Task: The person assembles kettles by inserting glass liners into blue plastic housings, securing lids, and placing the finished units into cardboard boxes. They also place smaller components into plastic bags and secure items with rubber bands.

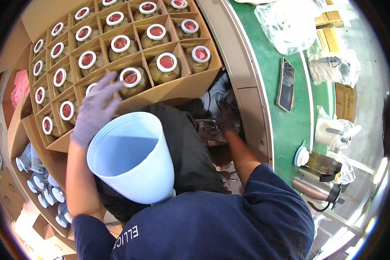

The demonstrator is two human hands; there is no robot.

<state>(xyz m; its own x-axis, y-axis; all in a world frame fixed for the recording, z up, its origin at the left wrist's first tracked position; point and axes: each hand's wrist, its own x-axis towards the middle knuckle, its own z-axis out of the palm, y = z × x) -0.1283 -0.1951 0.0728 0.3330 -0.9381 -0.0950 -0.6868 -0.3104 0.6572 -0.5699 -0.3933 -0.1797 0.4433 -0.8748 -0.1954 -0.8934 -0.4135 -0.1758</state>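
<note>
My left hand, in a pale lavender glove, hovers blurred over the near edge of a divided cardboard carton, its fingers apart. Beneath it, a jar with a white-ringed top is partly covered; I cannot tell whether the fingers touch it. Close by is another rounded jar with a white ring and red centre. A light blue plastic tub rests tilted on my lap, its mouth open. Down in the shadow beside the bench, my gloved right hand is at some grey-blue objects; its grip is unclear.
A green-topped bench runs along the right, with a phone, several plastic bags, a steel jug and a drink bottle. At left, another carton holds light blue plastic parts.
</note>
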